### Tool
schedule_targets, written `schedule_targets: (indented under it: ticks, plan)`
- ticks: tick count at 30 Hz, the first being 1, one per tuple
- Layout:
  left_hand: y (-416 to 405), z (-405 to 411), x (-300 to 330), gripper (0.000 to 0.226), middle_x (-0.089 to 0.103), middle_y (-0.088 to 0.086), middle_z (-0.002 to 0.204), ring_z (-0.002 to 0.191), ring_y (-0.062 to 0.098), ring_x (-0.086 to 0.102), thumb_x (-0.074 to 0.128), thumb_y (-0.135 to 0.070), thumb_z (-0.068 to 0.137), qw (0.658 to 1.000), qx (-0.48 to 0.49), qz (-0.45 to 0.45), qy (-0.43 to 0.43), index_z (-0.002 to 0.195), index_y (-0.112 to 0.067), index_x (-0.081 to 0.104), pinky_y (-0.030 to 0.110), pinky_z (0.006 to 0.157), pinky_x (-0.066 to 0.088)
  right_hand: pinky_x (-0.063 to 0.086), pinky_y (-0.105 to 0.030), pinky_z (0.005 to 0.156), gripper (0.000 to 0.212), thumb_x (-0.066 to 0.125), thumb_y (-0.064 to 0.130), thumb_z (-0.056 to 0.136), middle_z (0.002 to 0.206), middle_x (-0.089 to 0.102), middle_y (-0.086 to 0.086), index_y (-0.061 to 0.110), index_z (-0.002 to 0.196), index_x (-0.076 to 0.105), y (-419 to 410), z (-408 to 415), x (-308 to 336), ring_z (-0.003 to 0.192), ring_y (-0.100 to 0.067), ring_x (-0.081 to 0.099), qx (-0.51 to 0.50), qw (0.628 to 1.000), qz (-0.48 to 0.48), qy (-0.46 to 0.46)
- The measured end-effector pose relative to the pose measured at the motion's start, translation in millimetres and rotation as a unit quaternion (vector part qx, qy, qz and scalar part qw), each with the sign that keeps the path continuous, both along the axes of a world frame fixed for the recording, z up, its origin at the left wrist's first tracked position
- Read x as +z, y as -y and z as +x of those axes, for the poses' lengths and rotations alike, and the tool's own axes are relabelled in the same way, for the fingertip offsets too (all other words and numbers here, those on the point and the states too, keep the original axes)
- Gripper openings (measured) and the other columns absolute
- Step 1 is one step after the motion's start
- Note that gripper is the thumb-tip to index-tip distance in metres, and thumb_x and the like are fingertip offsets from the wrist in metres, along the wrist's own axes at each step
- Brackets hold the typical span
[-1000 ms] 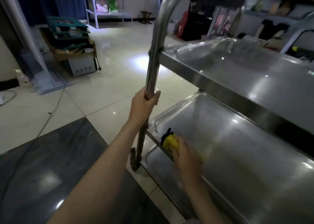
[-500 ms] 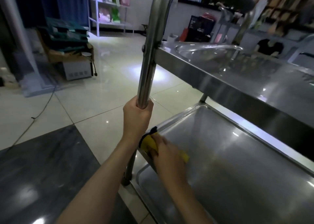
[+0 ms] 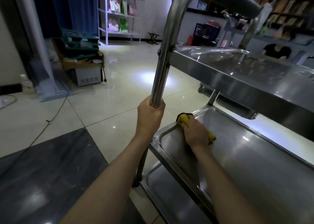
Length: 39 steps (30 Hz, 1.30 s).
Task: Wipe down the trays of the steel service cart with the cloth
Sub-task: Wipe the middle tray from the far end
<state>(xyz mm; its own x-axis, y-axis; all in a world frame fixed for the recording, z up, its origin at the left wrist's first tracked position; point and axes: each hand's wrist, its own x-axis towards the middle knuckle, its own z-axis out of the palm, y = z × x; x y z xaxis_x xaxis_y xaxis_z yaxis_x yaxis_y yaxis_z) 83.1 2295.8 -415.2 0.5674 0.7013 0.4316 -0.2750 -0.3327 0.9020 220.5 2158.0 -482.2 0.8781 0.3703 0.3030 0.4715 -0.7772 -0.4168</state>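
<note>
A steel service cart [image 3: 237, 80] with three stacked trays is seen. On the middle tray [image 3: 254, 164], a yellow cloth [image 3: 182, 120] is pressed under the right hand [image 3: 195, 133], at the corner just right of the upright post [image 3: 161, 67], which is gripped by the left hand [image 3: 150, 118].

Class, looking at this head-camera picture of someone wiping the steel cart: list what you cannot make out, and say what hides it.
- Most of the yellow cloth: under the right hand.
- Middle tray, far part: shadowed by the top tray; cut by the right edge.
- Bottom tray: covered by the middle tray and forearm.
- Upright post below the left hand: behind hand and forearm.
</note>
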Motion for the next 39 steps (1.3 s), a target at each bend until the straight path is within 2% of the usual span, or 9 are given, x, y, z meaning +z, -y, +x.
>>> schedule_targets:
  ticks: [4, 8, 11, 17, 23, 26, 30, 34, 39]
  plan:
    - [-0.3, -1.6, -0.6, 0.034, 0.042, 0.004, 0.062, 0.053, 0.015, 0.039, 0.062, -0.022, 0.100, 1.000, 0.000, 0.002, -0.010, 0.076, -0.003, 0.048, 0.026, 0.048, 0.040, 0.051, -0.043, 0.087, 0.048, 0.026, 0.056, 0.098, 0.113, 0.068, -0.005, 0.023, 0.116, 0.054, -11.1, -25.1, 2.8, 0.100, -0.028, 0.063, 0.008, 1.000, -0.023, -0.017]
    - [0.4, -3.7, 1.7, 0.036, 0.043, 0.003, 0.062, 0.053, 0.018, 0.042, 0.061, -0.024, 0.101, 1.000, -0.004, -0.001, -0.007, 0.077, -0.001, 0.048, 0.033, 0.048, 0.042, 0.049, -0.035, 0.083, 0.020, 0.046, 0.038, 0.103, 0.106, 0.068, 0.005, 0.030, 0.118, 0.057, -19.5, -76.9, 4.5, 0.096, -0.018, 0.065, 0.085, 0.996, -0.026, -0.017]
    - [2.1, -4.7, 3.1, 0.034, 0.045, 0.004, 0.063, 0.055, 0.019, 0.045, 0.060, -0.023, 0.101, 1.000, 0.003, -0.001, -0.009, 0.080, 0.003, 0.050, 0.039, 0.048, 0.046, 0.052, -0.038, 0.085, 0.018, 0.049, 0.037, 0.104, 0.104, 0.070, 0.005, 0.032, 0.119, 0.056, -19.2, -112.5, 1.2, 0.095, -0.017, 0.066, 0.124, 0.991, 0.006, -0.040]
    - [6.3, -8.8, 6.1, 0.031, 0.049, 0.002, 0.064, 0.056, 0.016, 0.049, 0.060, -0.024, 0.102, 1.000, 0.015, 0.013, -0.021, 0.074, -0.016, 0.051, 0.020, 0.048, 0.046, 0.051, -0.034, 0.087, 0.029, 0.053, 0.042, 0.102, 0.114, 0.069, 0.006, 0.033, 0.130, 0.054, -5.7, -119.3, 2.9, 0.104, -0.016, 0.065, 0.133, 0.991, 0.009, -0.018]
    - [4.6, -10.3, 6.1, 0.035, 0.052, 0.025, 0.070, 0.063, 0.044, 0.053, 0.060, -0.024, 0.099, 0.999, 0.014, 0.019, -0.025, 0.079, 0.003, 0.050, 0.050, 0.054, 0.053, 0.051, -0.046, 0.089, 0.042, 0.036, 0.062, 0.101, 0.110, 0.069, 0.000, 0.033, 0.125, 0.054, 45.7, -56.7, 12.3, 0.101, -0.026, 0.066, 0.024, 0.997, -0.021, -0.073]
    - [4.7, -11.0, 6.9, 0.039, 0.051, 0.030, 0.073, 0.062, 0.045, 0.053, 0.059, -0.026, 0.097, 0.999, 0.016, 0.011, -0.030, 0.084, 0.009, 0.048, 0.056, 0.056, 0.053, 0.046, -0.048, 0.091, 0.053, 0.029, 0.064, 0.104, 0.113, 0.069, -0.005, 0.024, 0.124, 0.059, 96.4, -37.5, 18.0, 0.102, -0.031, 0.066, -0.038, 0.998, -0.009, -0.052]
    - [8.0, -12.4, 12.9, 0.028, 0.052, 0.018, 0.067, 0.059, 0.033, 0.053, 0.060, -0.020, 0.101, 0.999, 0.003, 0.000, -0.047, 0.080, -0.001, 0.054, 0.048, 0.058, 0.056, 0.044, -0.048, 0.098, 0.055, 0.031, 0.057, 0.108, 0.121, 0.068, -0.013, 0.015, 0.132, 0.057, 160.7, -23.1, 12.1, 0.109, -0.035, 0.064, -0.105, 0.994, -0.012, -0.008]
    - [7.2, -14.7, 15.0, 0.024, 0.050, 0.007, 0.065, 0.057, 0.023, 0.053, 0.060, -0.018, 0.100, 0.998, -0.001, -0.014, -0.059, 0.077, -0.013, 0.053, 0.031, 0.054, 0.055, 0.045, -0.046, 0.096, 0.051, 0.032, 0.054, 0.107, 0.121, 0.068, -0.011, 0.017, 0.130, 0.059, 148.4, -28.7, 11.2, 0.109, -0.034, 0.063, -0.140, 0.990, -0.010, -0.012]
    - [3.6, -16.3, 12.8, 0.027, 0.048, 0.006, 0.063, 0.057, 0.023, 0.052, 0.059, -0.016, 0.098, 0.998, -0.007, -0.004, -0.061, 0.074, -0.012, 0.049, 0.036, 0.055, 0.052, 0.041, -0.039, 0.081, 0.033, 0.037, 0.046, 0.107, 0.095, 0.064, -0.001, 0.023, 0.108, 0.060, 54.6, -72.5, 18.2, 0.091, -0.025, 0.063, -0.026, 0.998, -0.030, -0.054]
